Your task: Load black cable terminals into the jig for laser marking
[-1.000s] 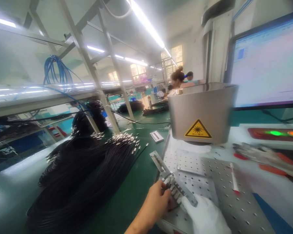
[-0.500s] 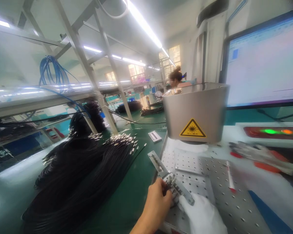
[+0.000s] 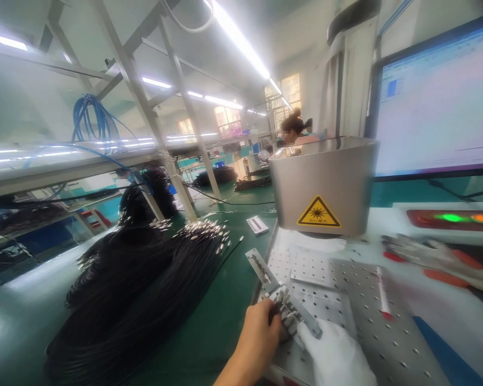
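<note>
A slotted metal bar (image 3: 261, 269) slants over the left edge of the perforated plate, with a row of small silver metal parts (image 3: 285, 304) crowded along its middle. My left hand (image 3: 257, 335), bare, is closed at these small parts, thumb and fingers pinched on them; the fingertips are partly hidden. In a white glove, my right hand (image 3: 336, 354) grips the bar's lower right end from the right side. Left of my hands, a large bundle of black cables (image 3: 145, 300) with silver plug ends lies on the green table (image 3: 209, 327).
Above the perforated plate (image 3: 370, 300) hangs a metal laser head (image 3: 322, 185) with a yellow warning sign. A red-and-white marker (image 3: 383, 292) and work gloves (image 3: 438, 257) lie to the right. A small slotted block (image 3: 257, 225) sits behind the bar. A person (image 3: 293, 128) is farther back.
The view has shifted slightly, so the surroundings sit a little farther right. Both hands keep their places on the metal bar and small parts, with only slight finger movement.
</note>
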{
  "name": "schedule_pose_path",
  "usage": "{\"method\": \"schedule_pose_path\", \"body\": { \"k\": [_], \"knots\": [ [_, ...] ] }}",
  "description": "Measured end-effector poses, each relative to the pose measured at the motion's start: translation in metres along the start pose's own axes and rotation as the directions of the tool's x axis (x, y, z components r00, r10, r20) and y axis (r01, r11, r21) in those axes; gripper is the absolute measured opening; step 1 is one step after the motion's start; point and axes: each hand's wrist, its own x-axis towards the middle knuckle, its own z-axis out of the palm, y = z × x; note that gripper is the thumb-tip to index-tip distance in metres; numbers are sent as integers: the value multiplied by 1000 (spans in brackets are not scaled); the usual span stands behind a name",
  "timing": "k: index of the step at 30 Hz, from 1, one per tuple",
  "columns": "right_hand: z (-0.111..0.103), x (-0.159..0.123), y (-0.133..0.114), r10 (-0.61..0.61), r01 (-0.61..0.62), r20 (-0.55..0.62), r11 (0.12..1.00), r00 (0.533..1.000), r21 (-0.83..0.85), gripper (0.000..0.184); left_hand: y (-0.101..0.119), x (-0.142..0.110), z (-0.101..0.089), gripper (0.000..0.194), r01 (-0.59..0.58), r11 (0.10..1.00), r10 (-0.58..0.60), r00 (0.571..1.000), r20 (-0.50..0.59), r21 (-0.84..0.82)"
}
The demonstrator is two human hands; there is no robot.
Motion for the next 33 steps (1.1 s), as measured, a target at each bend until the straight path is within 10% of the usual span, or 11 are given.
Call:
{"method": "schedule_pose_path", "body": {
  "k": [17,24,29,33],
  "knots": [
    [7,5,14,-206,190,-106,971,973,-146,33,-3,-1,22,14,-53,994,64,990,-123,92],
    [14,9,4,-40,20,-82,973,996,-229,36,-3,0,26,15,-17,993,27,996,-89,117],
    [13,3,6,-361,376,129,786,924,-491,46,0,0,21,16,56,993,-49,996,-70,99],
    [11,3,13,-453,415,75,725,889,-550,63,0,2,19,16,54,995,-49,997,-55,89]
  ]
}}
